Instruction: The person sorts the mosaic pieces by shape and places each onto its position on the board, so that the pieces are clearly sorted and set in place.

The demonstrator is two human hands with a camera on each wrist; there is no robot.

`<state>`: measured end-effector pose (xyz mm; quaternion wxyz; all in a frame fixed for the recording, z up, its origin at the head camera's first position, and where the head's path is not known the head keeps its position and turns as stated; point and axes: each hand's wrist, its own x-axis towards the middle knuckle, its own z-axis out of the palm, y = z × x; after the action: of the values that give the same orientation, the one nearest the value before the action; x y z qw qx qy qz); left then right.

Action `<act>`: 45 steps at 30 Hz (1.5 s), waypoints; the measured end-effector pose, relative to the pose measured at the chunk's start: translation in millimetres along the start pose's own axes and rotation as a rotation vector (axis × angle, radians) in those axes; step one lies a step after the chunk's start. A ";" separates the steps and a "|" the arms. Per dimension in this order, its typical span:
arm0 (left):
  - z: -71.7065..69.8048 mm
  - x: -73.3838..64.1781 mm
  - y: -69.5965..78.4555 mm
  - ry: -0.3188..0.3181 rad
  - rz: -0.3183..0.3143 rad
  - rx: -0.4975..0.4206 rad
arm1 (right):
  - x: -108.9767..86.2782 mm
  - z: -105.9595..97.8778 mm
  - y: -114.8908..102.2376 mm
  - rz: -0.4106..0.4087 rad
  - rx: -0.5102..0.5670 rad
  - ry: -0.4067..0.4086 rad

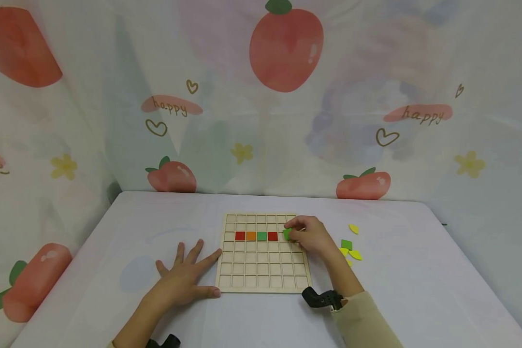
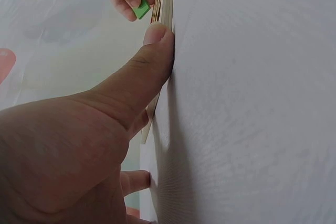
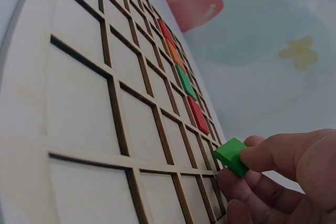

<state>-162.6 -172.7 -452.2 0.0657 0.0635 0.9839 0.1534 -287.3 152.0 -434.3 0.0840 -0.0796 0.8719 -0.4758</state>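
Note:
A wooden grid board [image 1: 261, 269] lies flat on the table. In one of its rows sit a red tile [image 1: 240, 236], an orange tile [image 1: 251, 236], a green tile [image 1: 262, 236] and another red tile [image 1: 272, 236], side by side. My right hand [image 1: 311, 236] pinches a bright green square tile [image 3: 231, 156] between thumb and fingers, tilted just over the board's right part in that same row. My left hand [image 1: 180, 280] rests with fingers spread, its thumb and index finger touching the board's left edge.
Right of the board lie a loose green tile [image 1: 346, 244] and several yellow pieces [image 1: 355, 254], partly hidden by the right forearm. One yellow piece [image 1: 354, 229] lies farther back. A patterned cloth [image 1: 287, 145] hangs behind the white table [image 1: 417, 270].

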 end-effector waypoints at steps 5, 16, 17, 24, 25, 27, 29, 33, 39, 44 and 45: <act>-1.3 -0.3 1.3 -0.007 -0.004 0.004 | -0.6 4.2 -4.1 -0.044 -0.096 0.030; -3.1 -2.4 3.6 -0.004 -0.004 0.006 | 0.4 9.3 -8.0 -0.041 -0.170 0.077; -3.3 -2.5 3.8 -0.004 -0.003 0.007 | 0.6 9.6 -7.7 -0.042 -0.176 0.079; -3.7 -3.8 3.4 0.002 0.006 0.007 | 0.6 11.2 -7.6 -0.056 -0.229 0.099; -3.8 -4.0 3.4 0.001 0.006 0.007 | 0.8 11.6 -7.8 -0.057 -0.235 0.103; -3.5 -3.9 3.1 0.002 0.005 0.011 | 1.4 12.3 -8.2 -0.055 -0.244 0.110; -3.4 -3.5 2.9 0.000 0.004 0.010 | 1.8 13.0 -8.8 -0.049 -0.247 0.115; -2.6 -1.8 2.5 -0.005 -0.002 0.012 | 2.0 14.0 -10.1 -0.046 -0.272 0.117; -2.5 -0.4 2.2 -0.008 -0.008 0.020 | 2.4 15.1 -10.8 -0.049 -0.285 0.108; -2.8 -1.5 2.5 -0.011 -0.010 0.015 | 1.5 13.9 -10.0 -0.048 -0.264 0.095; -2.6 -1.9 2.4 -0.014 -0.011 0.014 | 0.6 13.2 -9.7 -0.046 -0.257 0.093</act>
<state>-160.9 -171.4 -448.7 0.0728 0.0596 0.9848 0.1458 -284.3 135.8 -433.2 0.0218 -0.0877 0.9265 -0.3654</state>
